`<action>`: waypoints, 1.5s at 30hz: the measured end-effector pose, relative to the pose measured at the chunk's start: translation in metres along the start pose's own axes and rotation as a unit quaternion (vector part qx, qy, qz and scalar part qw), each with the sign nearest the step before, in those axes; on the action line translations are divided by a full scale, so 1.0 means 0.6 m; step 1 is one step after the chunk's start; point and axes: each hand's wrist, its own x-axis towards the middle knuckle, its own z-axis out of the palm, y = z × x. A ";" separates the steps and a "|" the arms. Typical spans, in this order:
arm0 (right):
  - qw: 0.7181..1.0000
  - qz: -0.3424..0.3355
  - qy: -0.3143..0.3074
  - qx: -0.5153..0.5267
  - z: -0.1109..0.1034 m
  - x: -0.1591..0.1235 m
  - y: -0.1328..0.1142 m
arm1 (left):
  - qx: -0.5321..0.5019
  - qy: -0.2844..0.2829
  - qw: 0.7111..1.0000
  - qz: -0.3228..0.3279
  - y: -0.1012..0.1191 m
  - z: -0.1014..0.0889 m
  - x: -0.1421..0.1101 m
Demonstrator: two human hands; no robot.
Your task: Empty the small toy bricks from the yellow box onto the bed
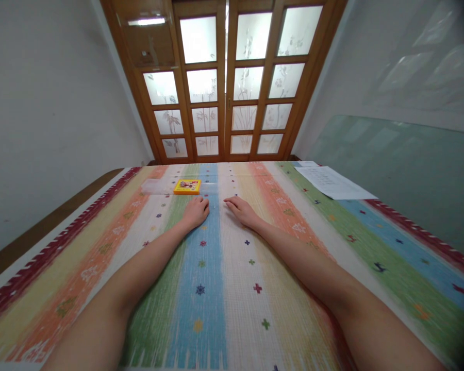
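My left hand (196,212) rests on the striped tablecloth with its fingers curled in, and no object shows in it. Just beyond it lies a small yellow box (187,187) with a printed picture on top. Clear plastic pieces, one at the left (155,186) and one at the right (210,188), flank the box; whether they form one case I cannot tell. Across a narrow gap, my right hand (242,210) lies with its index finger and thumb stretched toward the left hand, holding nothing that I can see.
A striped cloth (204,268) covers the table. Printed white sheets (332,182) lie at the far right edge, by a pale green glass-like panel (402,170). Wooden doors with frosted panes (245,85) stand behind the table, between white walls.
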 end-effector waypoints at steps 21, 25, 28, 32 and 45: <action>0.961 -0.118 -0.183 -0.168 0.105 0.045 -0.090 | -0.038 -0.009 0.999 0.005 -0.174 -0.034 -0.032; 0.957 -0.126 -0.191 -0.175 0.155 0.085 -0.114 | -0.093 0.034 0.994 -0.041 -0.202 -0.040 -0.041; 0.955 -0.152 -0.197 -0.159 0.187 0.109 -0.132 | -0.148 0.072 0.980 -0.110 -0.221 -0.045 -0.049; 0.960 -0.172 -0.190 -0.115 0.203 0.124 -0.134 | -0.163 0.052 0.979 -0.114 -0.221 -0.049 -0.063; 0.980 -0.124 -0.144 -0.063 0.036 0.013 -0.055 | -0.007 0.025 0.995 -0.099 -0.173 -0.032 -0.045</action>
